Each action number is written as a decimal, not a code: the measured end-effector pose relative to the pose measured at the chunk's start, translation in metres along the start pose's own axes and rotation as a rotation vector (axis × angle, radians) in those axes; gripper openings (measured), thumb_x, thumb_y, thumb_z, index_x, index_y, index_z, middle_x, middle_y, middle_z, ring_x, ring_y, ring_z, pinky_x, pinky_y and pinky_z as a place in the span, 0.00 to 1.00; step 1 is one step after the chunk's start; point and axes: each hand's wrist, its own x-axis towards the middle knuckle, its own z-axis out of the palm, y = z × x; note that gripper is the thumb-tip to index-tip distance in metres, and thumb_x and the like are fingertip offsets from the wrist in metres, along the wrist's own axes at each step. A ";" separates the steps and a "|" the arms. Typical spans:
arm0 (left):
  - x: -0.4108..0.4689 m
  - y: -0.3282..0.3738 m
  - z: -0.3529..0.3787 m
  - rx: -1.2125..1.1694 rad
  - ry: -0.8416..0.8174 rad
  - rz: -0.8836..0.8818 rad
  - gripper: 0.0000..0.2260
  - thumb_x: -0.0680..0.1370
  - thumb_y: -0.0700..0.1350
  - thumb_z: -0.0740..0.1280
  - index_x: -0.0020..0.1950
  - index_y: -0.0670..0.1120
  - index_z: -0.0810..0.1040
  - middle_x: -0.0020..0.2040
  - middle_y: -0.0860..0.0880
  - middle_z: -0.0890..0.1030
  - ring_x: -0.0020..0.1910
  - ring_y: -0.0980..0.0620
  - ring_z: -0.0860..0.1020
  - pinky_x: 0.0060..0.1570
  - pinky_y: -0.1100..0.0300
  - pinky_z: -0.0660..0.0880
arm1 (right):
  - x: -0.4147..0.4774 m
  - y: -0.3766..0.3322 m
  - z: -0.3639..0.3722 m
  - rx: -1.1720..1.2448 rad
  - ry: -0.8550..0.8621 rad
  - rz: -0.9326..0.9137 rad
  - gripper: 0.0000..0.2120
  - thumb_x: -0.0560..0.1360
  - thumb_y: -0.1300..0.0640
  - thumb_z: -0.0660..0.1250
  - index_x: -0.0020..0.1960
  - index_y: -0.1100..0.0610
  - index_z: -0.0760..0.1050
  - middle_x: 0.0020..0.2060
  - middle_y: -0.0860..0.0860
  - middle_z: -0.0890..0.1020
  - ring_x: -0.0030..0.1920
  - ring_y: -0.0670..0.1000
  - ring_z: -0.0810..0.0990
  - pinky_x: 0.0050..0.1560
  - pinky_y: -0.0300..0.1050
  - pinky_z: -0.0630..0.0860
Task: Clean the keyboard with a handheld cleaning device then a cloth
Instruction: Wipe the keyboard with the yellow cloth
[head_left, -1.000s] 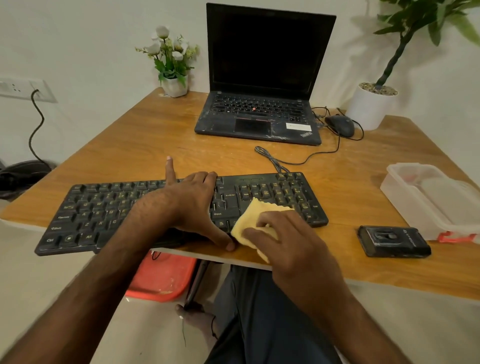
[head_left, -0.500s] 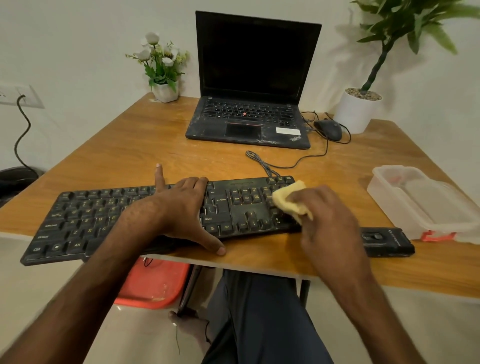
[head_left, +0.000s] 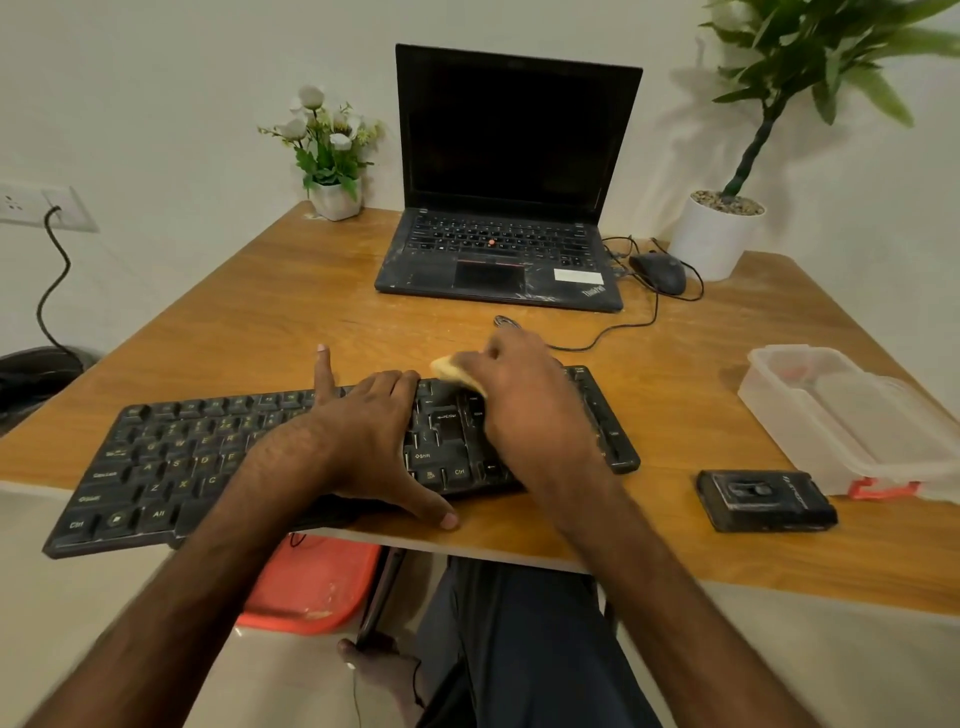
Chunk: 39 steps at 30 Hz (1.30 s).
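The keyboard (head_left: 171, 462) lies lengthwise along the counter's (head_left: 311, 291) near edge, left end nearer the person. The left hand (head_left: 363, 441) presses flat on it. The right hand (head_left: 524, 405) clutches a yellow cloth (head_left: 452, 370).

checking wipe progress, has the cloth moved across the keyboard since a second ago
Yes. The yellow cloth, gripped by the right hand, has gone from the near edge of the keyboard to its far edge.

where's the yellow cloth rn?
Head view: the yellow cloth is held under the right hand at the far edge of the keyboard, right of centre, just beyond the fingers of the left hand.
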 end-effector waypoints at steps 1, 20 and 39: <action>-0.001 0.000 0.000 0.005 0.006 -0.003 0.67 0.58 0.81 0.65 0.82 0.43 0.40 0.83 0.47 0.49 0.82 0.50 0.47 0.68 0.28 0.27 | 0.007 -0.009 0.006 -0.042 -0.084 -0.064 0.24 0.79 0.59 0.64 0.74 0.49 0.67 0.64 0.52 0.68 0.64 0.51 0.65 0.64 0.48 0.68; -0.007 -0.022 0.018 -0.256 0.412 0.132 0.55 0.66 0.83 0.47 0.81 0.50 0.35 0.83 0.50 0.41 0.80 0.53 0.43 0.72 0.40 0.27 | -0.019 0.057 0.033 0.492 0.368 0.186 0.16 0.77 0.64 0.68 0.64 0.53 0.79 0.55 0.47 0.80 0.55 0.41 0.75 0.52 0.23 0.66; -0.052 -0.123 0.069 -0.409 0.492 -0.062 0.49 0.70 0.81 0.43 0.79 0.49 0.62 0.78 0.47 0.66 0.75 0.50 0.64 0.76 0.47 0.57 | -0.040 0.027 0.032 0.066 0.176 -0.240 0.23 0.65 0.70 0.72 0.58 0.56 0.80 0.51 0.54 0.80 0.51 0.54 0.77 0.46 0.47 0.77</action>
